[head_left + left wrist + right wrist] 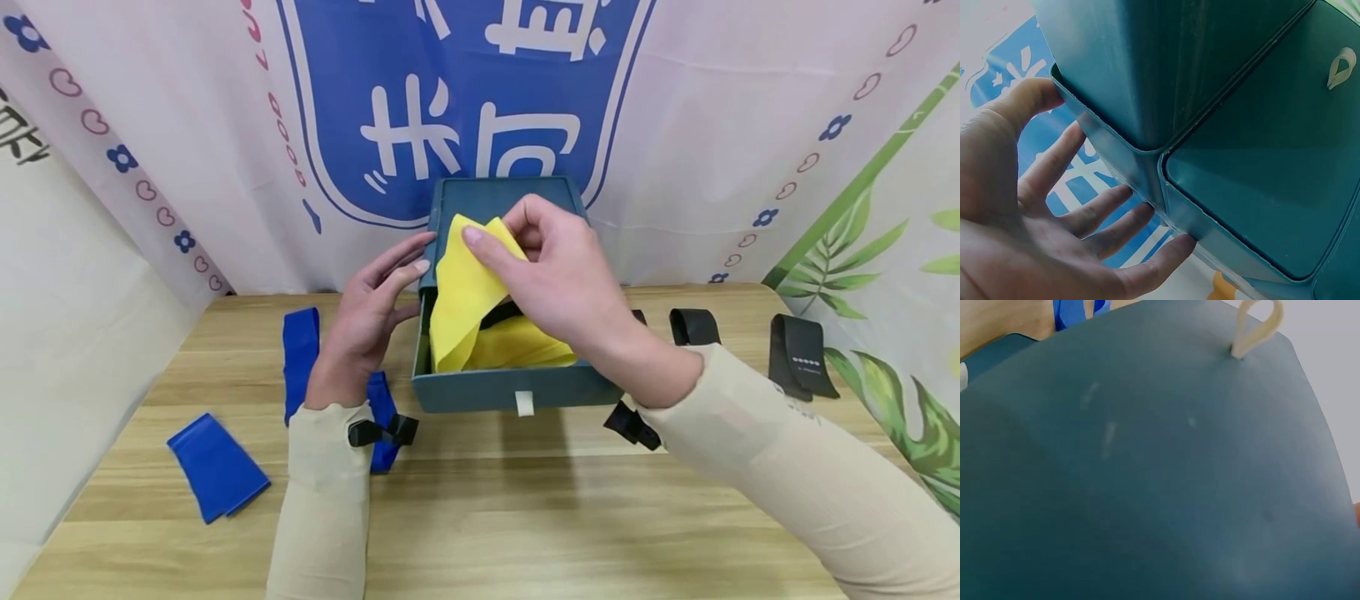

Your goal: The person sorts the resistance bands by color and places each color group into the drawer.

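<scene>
Between its thumb and fingers, my right hand [562,271] pinches a yellow resistance band [467,287], drawn partly up out of a drawer [461,395]. Another yellow piece [517,346] and something black [495,315] lie inside the drawer. That drawer sticks out of the front of a dark teal box [498,196]. My left hand [367,308] rests its fingertips along the box's left side, and in the left wrist view its fingers [1110,203] are spread against the wall. The right wrist view is filled by a teal panel [1166,469] with a pale pull loop [1260,334]; the right hand is hidden there.
Several blue bands lie on the wooden table [480,517] at the left: one folded flat [217,467], another upright strip [302,354]. Black bands stand or lie at the right, including a dotted one [798,358]. A printed curtain [712,125] hangs close behind the box.
</scene>
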The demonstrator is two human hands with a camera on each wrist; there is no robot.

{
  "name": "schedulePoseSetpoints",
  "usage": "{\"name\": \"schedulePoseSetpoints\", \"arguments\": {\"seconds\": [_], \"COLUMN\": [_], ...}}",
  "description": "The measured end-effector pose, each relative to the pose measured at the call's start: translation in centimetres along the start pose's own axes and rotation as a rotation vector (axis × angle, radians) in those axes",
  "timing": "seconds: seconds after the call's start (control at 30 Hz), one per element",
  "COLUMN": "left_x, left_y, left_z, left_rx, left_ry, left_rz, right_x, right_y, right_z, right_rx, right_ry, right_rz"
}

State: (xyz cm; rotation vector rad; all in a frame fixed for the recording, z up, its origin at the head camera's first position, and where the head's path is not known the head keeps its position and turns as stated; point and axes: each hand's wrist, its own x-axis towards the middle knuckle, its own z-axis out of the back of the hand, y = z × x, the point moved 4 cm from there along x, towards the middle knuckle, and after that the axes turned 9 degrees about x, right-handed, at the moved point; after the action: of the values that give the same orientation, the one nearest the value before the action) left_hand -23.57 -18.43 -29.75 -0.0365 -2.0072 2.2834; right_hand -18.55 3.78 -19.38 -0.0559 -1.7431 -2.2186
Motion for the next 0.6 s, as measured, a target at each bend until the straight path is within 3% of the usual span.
{"name": "schedulePoseSetpoints", "arguments": {"seconds": [0.37, 0.6], "left_x": [0.0, 0.0], "left_y": [-0.1, -0.1], "left_z": [-0.1, -0.1], "left_rx": [-0.021, -0.024], "left_ry": [-0.009, -0.004], "left_rz": [0.004, 0.002], "right_x": [-0.2, -0.8], "right_y": [-1.5, -2.7], "right_z": [1.3, 3.0], "right_rx": [-0.105, -0.278], "right_ry": [-0.005, 0.050], "right_rz": [-0.010, -0.084]}}
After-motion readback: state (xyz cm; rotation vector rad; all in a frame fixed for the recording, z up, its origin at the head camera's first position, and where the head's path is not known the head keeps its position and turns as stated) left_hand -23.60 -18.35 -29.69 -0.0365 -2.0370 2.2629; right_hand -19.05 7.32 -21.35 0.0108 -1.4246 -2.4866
